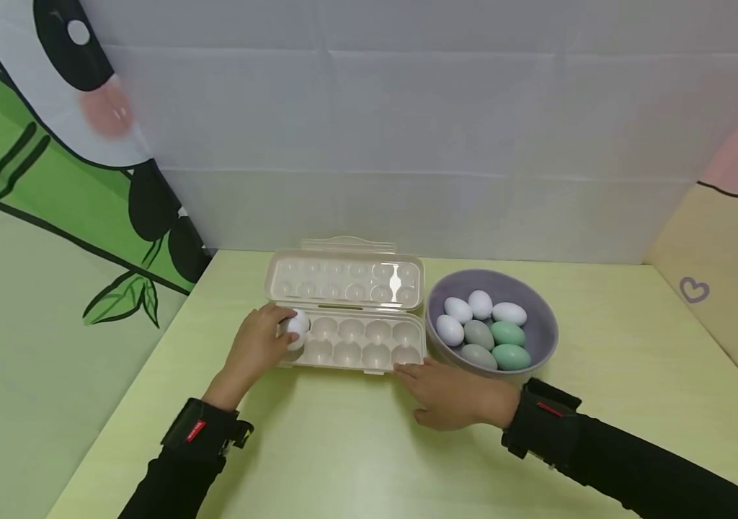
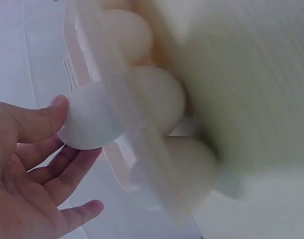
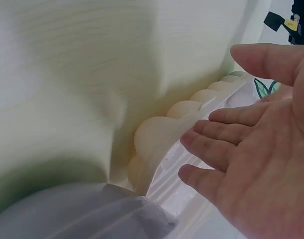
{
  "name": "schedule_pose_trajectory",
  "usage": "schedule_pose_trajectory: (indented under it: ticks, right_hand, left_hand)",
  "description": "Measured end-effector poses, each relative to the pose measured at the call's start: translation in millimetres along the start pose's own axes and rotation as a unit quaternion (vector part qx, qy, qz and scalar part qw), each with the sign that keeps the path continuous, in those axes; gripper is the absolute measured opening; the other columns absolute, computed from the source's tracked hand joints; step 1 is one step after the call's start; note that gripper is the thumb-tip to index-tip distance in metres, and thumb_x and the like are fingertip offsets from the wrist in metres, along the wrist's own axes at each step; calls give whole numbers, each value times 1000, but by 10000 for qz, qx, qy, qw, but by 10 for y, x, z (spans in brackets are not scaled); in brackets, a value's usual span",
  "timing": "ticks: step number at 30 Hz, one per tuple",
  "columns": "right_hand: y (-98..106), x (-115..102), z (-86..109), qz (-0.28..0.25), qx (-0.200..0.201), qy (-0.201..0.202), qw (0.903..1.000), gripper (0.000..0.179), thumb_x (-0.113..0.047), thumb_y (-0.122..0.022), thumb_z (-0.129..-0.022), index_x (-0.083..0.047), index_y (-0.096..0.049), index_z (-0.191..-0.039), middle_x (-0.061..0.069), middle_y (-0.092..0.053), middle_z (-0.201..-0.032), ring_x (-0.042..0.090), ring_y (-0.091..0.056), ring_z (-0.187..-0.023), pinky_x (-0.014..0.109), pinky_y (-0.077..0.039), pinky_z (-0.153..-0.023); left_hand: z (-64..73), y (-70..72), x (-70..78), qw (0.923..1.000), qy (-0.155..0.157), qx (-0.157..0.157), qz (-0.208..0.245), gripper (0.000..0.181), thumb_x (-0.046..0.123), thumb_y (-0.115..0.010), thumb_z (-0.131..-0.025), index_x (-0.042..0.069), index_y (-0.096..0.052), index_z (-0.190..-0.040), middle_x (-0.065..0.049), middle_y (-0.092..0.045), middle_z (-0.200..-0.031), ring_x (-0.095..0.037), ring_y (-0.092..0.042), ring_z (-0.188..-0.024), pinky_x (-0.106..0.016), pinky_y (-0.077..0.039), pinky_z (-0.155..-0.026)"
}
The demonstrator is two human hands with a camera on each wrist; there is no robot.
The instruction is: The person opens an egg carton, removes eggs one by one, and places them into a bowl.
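Note:
An egg carton (image 1: 362, 342) lies with its lid folded back, its front and back rows of cups facing up. At the carton's left end my left hand (image 1: 255, 349) pinches a white egg (image 2: 89, 117) between thumb and fingers. Two white egg shapes (image 1: 300, 321) show beside those fingertips in the head view, partly covered by the hand. My right hand (image 1: 450, 393) has its fingers extended, the fingertips (image 3: 189, 137) touching the front edge near the carton's right end; nothing is in its grasp.
Right of the carton stands a purple-grey bowl (image 1: 540, 306) with several white, grey and green eggs. The open lid (image 1: 345, 280) leans toward the pale wall (image 1: 408, 144) behind the table (image 1: 317, 447). A printed side panel (image 1: 70, 238) borders the left.

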State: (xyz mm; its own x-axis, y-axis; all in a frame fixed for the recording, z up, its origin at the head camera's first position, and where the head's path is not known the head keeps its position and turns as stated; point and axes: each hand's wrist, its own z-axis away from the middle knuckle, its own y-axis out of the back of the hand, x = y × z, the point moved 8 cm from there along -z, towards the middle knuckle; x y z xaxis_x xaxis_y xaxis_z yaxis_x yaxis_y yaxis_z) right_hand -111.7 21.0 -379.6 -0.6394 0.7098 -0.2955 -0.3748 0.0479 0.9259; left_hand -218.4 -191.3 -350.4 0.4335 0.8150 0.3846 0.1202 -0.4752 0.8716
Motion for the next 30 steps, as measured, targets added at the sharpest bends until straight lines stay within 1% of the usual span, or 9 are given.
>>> schedule_pose_trajectory:
  ticks: [5,8,10,14,17,19,22,26,30]
  right_hand:
    - [-39,10,-2,74,-4,-27,10000,59,-16,-50,-86,3,-25,-136,18,-27,-142,26,-23,-131,46,-19,-107]
    - [-38,25,-3,104,76,-5,9999,59,-17,-50,-86,2,-25,-136,18,-29,-141,25,-25,-130,46,-20,-106]
    - [-26,38,-7,74,175,41,9998,59,-16,-51,-85,0,-25,-136,17,-33,-139,23,-27,-129,47,-22,-105]
    - [18,44,-11,-20,427,238,9988,56,-16,-55,-84,-4,-29,-133,12,-44,-131,18,-37,-122,48,-27,-102]
    - [54,36,-14,-52,620,444,9971,53,-15,-57,-84,-6,-32,-129,8,-49,-123,15,-45,-112,43,-33,-99]
    - [82,34,-18,-47,764,545,9956,52,-15,-58,-84,-8,-33,-129,7,-49,-121,15,-45,-108,39,-36,-96]
    - [120,53,-18,15,976,570,9936,54,-16,-58,-84,-8,-32,-131,8,-45,-126,18,-43,-112,35,-36,-96]
    - [182,95,-16,50,1275,501,9906,57,-18,-58,-85,-4,-30,-133,14,-39,-133,25,-36,-121,39,-32,-100]
    - [251,139,-39,-316,1514,439,9870,59,-17,-59,-85,-2,-29,-133,13,-42,-130,23,-39,-118,39,-35,-98]
  left_hand:
    - [-18,107,141,9990,-90,193,400,32,3,-69,-74,-1,-59,-104,-14,-57,-97,-29,-53,-86,-46,-44,-75]
    - [-38,114,268,9951,-205,283,920,32,4,-70,-74,1,-60,-103,-11,-57,-95,-26,-54,-87,-44,-46,-76]
    - [-52,83,381,9877,-306,302,1502,31,2,-71,-73,1,-60,-103,-11,-57,-95,-25,-56,-88,-42,-48,-77]
    - [-68,-31,605,9618,-383,178,2704,32,-1,-70,-72,-1,-60,-103,-13,-57,-96,-26,-58,-90,-35,-50,-78]
    - [-79,-129,712,9462,-268,64,3225,33,-1,-69,-74,-1,-59,-104,-14,-56,-98,-27,-58,-92,-33,-49,-78]
    - [-85,-172,758,9411,-164,30,3377,32,0,-69,-75,0,-59,-105,-14,-56,-99,-27,-57,-93,-33,-49,-79]
    - [-89,-198,800,9368,-21,31,3499,31,1,-68,-76,1,-59,-105,-14,-56,-101,-26,-57,-95,-32,-49,-79]
    - [-99,-189,826,9341,131,99,3567,31,2,-68,-76,0,-59,-106,-13,-57,-103,-26,-57,-96,-32,-49,-80]
    - [-110,-198,814,9214,340,191,3868,30,3,-68,-77,1,-59,-106,-14,-58,-104,-26,-57,-97,-32,-48,-82]
